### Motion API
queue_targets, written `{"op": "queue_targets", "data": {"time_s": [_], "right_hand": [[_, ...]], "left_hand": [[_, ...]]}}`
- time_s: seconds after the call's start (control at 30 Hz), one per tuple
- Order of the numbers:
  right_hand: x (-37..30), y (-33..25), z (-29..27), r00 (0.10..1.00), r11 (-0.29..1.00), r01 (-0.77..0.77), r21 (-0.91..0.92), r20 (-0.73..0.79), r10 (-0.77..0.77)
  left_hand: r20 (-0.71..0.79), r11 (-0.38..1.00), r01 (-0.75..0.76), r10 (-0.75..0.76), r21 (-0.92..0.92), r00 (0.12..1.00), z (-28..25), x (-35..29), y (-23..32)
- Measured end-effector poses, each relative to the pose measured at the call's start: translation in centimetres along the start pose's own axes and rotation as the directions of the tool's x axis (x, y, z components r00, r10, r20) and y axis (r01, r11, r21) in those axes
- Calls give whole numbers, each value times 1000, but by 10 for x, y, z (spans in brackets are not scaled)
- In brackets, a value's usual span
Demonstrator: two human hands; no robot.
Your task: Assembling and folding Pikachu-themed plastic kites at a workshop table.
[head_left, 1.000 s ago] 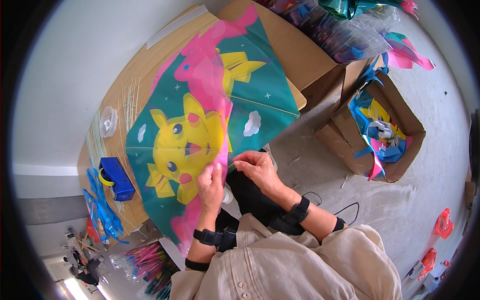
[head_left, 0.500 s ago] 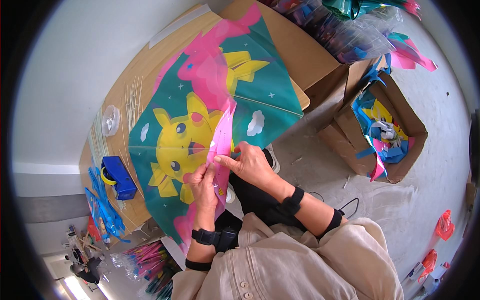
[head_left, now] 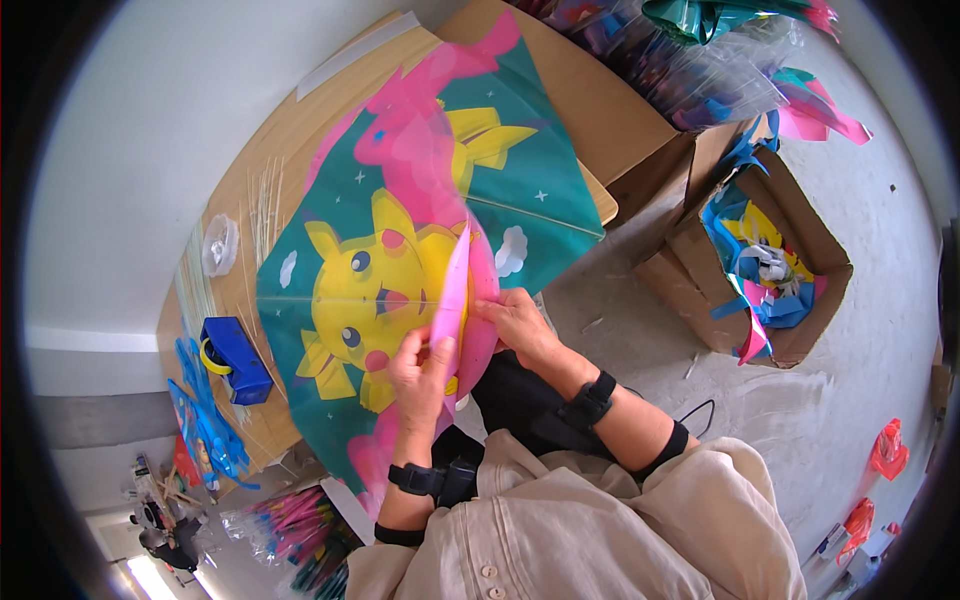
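A large green kite (head_left: 365, 285) with a yellow cartoon figure, pink shapes and white clouds lies across the table and hangs over its near edge towards my lap. Along its middle stands a pink flap (head_left: 455, 285), spread apart into two layers. My left hand (head_left: 418, 385) pinches the left layer between thumb and fingers. On the other side, my right hand (head_left: 518, 325) grips the right-hand pink edge, a short way from the left hand. A thin spar line runs across the kite sheet.
On the wooden table (head_left: 235, 190) are thin sticks (head_left: 265, 205), a clear plastic cup (head_left: 221, 243), a blue tape dispenser (head_left: 236, 360) and blue strips (head_left: 208, 425). To the right, an open cardboard box (head_left: 825, 255) holds coloured scraps. Plastic-wrapped bundles (head_left: 710, 75) lie at the far right.
The pink flap, pressed together before, is now spread into two layers. My right hand has moved right with one edge; my left hand has shifted slightly and turned.
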State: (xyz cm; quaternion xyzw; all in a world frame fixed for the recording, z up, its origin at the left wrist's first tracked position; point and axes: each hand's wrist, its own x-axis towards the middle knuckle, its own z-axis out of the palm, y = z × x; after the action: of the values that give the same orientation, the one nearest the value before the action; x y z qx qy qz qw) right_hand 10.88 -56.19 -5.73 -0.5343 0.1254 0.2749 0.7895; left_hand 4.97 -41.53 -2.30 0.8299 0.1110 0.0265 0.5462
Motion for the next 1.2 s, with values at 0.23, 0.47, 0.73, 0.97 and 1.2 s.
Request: {"op": "queue_targets", "data": {"time_s": [0.23,0.47,0.73,0.97,1.2], "right_hand": [[2,17,-8,1000,988,-12,151,-1,13],[-2,21,-12,999,992,-16,123,39,12],[-15,7,-2,999,1000,-1,3,54,1],[-5,17,1,997,997,-67,29,37,66],[-9,15,-8,987,960,-155,235,79,140]], "left_hand": [[347,381,-580,525,720,777,13,1,-9],[377,407,-571,464,713,802,20,-4,2],[504,480,-597,321,643,802,17,-13,9],[465,488,-553,301,675,833,-13,-17,6],[302,390,-390,269,834,914,-50,-47,-8]]}}
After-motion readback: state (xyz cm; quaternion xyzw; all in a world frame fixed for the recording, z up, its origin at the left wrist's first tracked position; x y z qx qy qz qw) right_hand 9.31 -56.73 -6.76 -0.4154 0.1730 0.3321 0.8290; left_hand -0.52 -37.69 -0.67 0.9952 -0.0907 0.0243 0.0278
